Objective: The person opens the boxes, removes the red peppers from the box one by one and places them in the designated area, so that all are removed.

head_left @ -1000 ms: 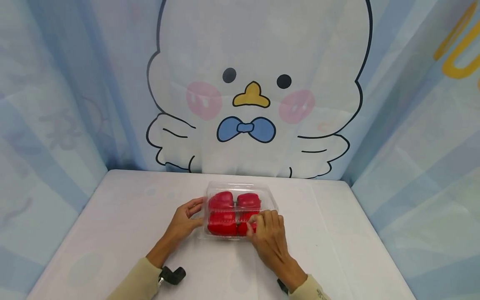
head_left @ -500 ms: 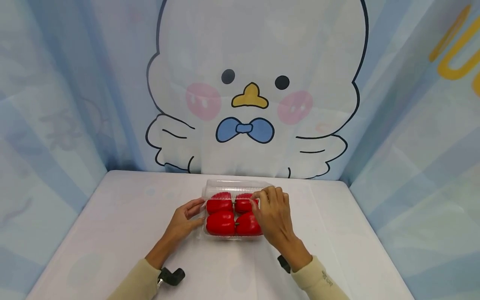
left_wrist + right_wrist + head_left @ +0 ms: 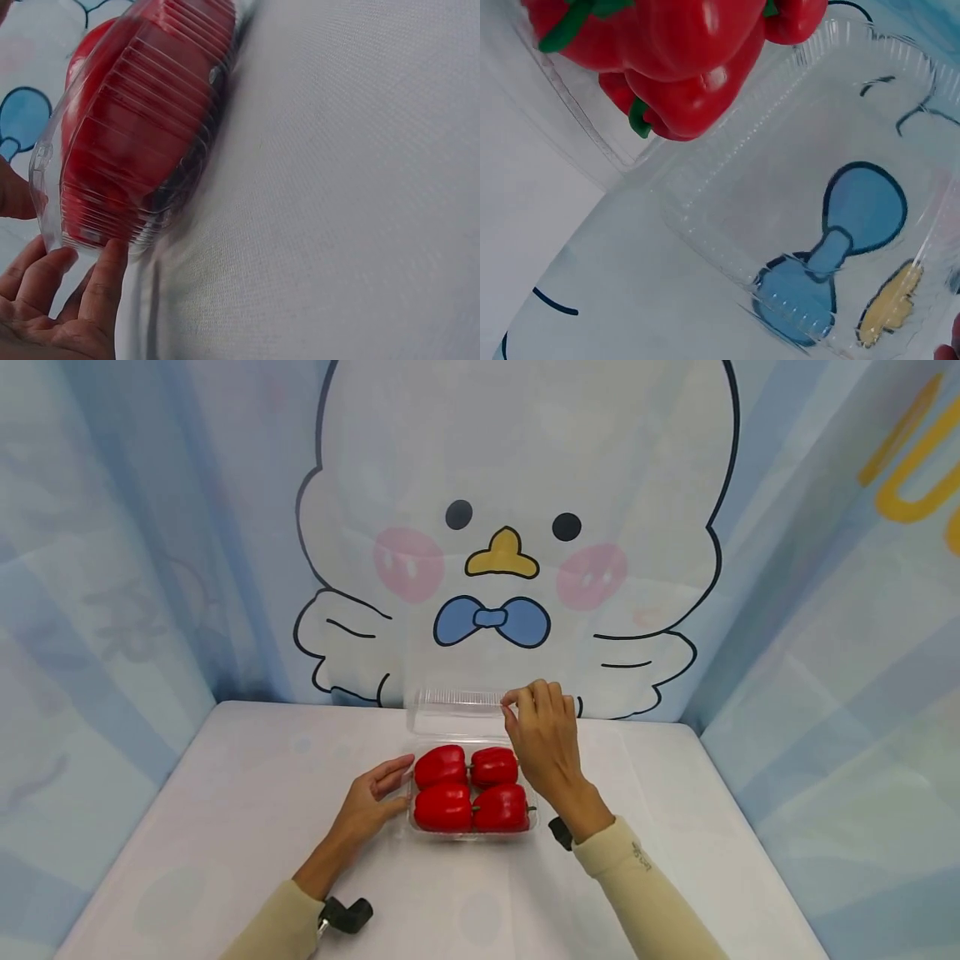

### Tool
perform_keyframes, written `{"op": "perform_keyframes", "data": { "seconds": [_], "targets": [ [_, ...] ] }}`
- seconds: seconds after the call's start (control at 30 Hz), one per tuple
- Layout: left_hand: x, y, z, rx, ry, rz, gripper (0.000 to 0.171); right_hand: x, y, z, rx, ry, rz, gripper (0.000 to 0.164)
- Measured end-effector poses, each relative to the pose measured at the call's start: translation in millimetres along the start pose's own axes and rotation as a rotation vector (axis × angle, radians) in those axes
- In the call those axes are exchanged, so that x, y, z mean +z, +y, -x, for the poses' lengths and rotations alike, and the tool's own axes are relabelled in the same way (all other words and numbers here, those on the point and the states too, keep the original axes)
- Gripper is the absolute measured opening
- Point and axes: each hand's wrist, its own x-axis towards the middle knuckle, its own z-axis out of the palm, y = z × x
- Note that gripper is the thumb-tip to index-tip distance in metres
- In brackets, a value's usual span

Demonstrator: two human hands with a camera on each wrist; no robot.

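Clear plastic sits between thumb and fingertips: the right hand point(image 3: 542, 735) pinches the lid point(image 3: 453, 717) near the right end of its free edge. From this grip the lid runs leftward along its long axis, and down to the far side of the tray point(image 3: 476, 837). Tray lies below the pinch, to its left and towards the person, long axis left to right. Right hand is nearer the lid; left hand point(image 3: 367, 806) is nearer the tray. Left fingers are only loosely bent, their tips touching the tray's left end.

Tray contents: four red bell peppers point(image 3: 442, 807), two rows of two, front pair on their sides, green stems visible. None sits in the lid, which is tipped up off the tray. Whether it touches the backdrop point(image 3: 420, 410) cannot be told.

Surroundings: tray rests on a white table point(image 3: 637, 827); backdrop bears a cartoon bird's blue bow tie point(image 3: 491, 618). Beige sleeves point(image 3: 277, 918) cover both forearms; a black wrist device point(image 3: 347, 914) shows at the left one.
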Motion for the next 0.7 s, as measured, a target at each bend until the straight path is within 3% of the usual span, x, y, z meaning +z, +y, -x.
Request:
{"op": "perform_keyframes", "data": {
  "seconds": [0.27,0.7],
  "targets": [
    [0.1,-3.1,-1.5,0.014,0.002,0.008,0.069,14,9,-29,0.012,-0.009,-0.008,0.013],
    [4.0,-7.9,-2.4,0.016,0.006,0.038,0.068,44,24,-60,0.138,-0.078,-0.12,0.013]
  ]
}}
